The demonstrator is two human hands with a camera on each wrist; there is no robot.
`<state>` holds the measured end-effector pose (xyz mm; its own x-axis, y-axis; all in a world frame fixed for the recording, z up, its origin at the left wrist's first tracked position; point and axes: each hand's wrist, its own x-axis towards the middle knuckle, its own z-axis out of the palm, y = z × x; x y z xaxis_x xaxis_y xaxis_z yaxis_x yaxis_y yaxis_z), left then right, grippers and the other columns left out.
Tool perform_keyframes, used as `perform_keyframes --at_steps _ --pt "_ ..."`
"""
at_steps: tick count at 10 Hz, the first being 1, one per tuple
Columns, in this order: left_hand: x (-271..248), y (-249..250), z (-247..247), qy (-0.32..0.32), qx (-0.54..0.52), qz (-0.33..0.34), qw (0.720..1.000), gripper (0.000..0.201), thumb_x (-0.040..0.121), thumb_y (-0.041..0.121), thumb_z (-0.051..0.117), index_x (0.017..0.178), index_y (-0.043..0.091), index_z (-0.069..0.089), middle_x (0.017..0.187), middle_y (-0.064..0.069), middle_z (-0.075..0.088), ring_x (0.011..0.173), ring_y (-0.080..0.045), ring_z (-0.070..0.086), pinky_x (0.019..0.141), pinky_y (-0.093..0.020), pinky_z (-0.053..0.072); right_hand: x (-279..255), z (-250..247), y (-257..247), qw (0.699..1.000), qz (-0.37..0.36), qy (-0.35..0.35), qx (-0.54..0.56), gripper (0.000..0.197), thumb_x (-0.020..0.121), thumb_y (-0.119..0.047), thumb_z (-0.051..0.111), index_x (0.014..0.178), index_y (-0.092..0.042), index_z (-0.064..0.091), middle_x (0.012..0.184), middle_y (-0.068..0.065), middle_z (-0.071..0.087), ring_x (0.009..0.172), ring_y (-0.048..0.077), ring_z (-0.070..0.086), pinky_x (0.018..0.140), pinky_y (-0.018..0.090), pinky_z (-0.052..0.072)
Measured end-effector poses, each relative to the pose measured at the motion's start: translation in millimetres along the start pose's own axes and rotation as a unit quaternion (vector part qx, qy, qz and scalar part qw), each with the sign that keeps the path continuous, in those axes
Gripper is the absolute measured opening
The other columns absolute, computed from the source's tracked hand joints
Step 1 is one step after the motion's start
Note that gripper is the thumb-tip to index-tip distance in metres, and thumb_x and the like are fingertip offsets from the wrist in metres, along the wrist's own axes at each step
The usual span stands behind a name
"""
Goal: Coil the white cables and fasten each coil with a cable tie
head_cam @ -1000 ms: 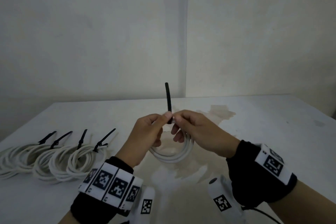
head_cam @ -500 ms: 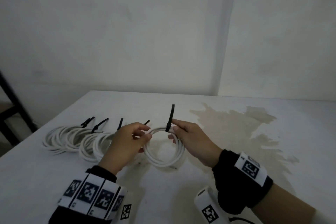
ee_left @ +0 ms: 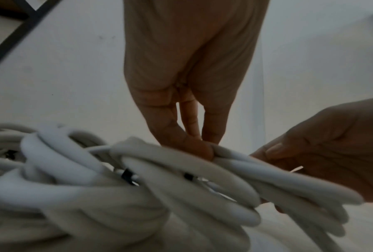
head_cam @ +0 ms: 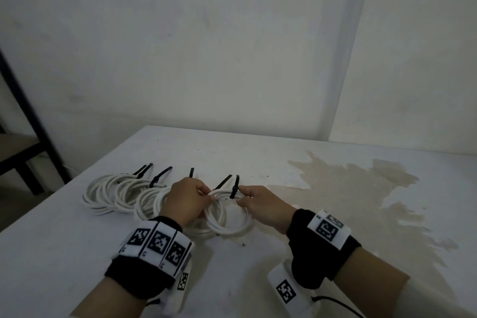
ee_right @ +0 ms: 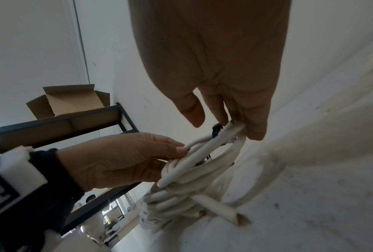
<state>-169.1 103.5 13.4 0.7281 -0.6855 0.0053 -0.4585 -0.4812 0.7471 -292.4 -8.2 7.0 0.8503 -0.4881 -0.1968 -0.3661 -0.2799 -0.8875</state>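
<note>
Both hands hold a white cable coil (head_cam: 229, 230) low over the white table (head_cam: 77, 253); a black cable tie (head_cam: 234, 187) binds its top and sticks up. My left hand (head_cam: 209, 195) grips the coil's left side, fingers curled round the strands (ee_left: 181, 170). To the right of the tie my right hand (head_cam: 241, 196) pinches the strands beside it (ee_right: 216, 130). In the right wrist view the coil (ee_right: 202, 153) hangs between the right fingers (ee_right: 254, 129) and the left hand (ee_right: 121, 156). Several tied coils (head_cam: 111, 193) lie in a row to the left, touching the held one.
A brown stain (head_cam: 361, 188) spreads over the table's right half. A black metal shelf (head_cam: 25, 116) stands past the table's left edge, with an open cardboard box (ee_right: 69, 100) on it. The coil's cut end (head_cam: 241, 242) points toward me.
The coil has come down and leftward to the row of tied coils. My left hand left the tie's tail and now grips the coil's side. The view has swung left.
</note>
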Motion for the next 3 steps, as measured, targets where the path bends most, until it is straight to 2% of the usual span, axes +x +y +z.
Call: perform_keyframes --at_steps 1,2,3 --pt "-3.0 1.7 3.8 -0.021 0.031 -0.006 0.999 0.014 0.082 0.018 0.069 0.086 0.005 0.069 0.072 -0.009 0.066 0.067 -0.025 0.064 0.071 -0.037 0.057 -0.9 -4.0 -0.7 0.999 0.026 -0.007 -0.033 0.034 0.089 -0.011 0.047 0.117 0.007 0.054 0.125 0.029 0.054 0.092 0.020 0.054 0.086 0.042 0.045" --pt "-2.6 6.0 -2.2 0.011 0.029 -0.008 0.999 0.025 0.082 0.023 0.068 0.097 0.003 0.067 0.089 -0.014 0.068 0.079 -0.027 0.065 0.079 -0.035 0.054 -4.1 -14.2 4.0 0.997 0.026 -0.011 -0.065 0.047 0.094 -0.017 0.046 0.140 -0.007 0.037 0.148 0.006 0.036 0.134 0.019 0.037 0.108 0.028 0.029" --pt "-0.4 13.0 -20.6 0.099 -0.022 0.014 0.995 0.022 0.084 0.023 0.065 0.094 0.003 0.068 0.089 -0.016 0.068 0.085 -0.032 0.065 0.084 -0.040 0.053 -16.9 -29.2 -0.8 0.998 -0.005 0.023 -0.058 0.048 0.095 -0.020 0.047 0.141 -0.014 0.035 0.149 0.000 0.033 0.136 0.015 0.032 0.102 0.019 0.025"
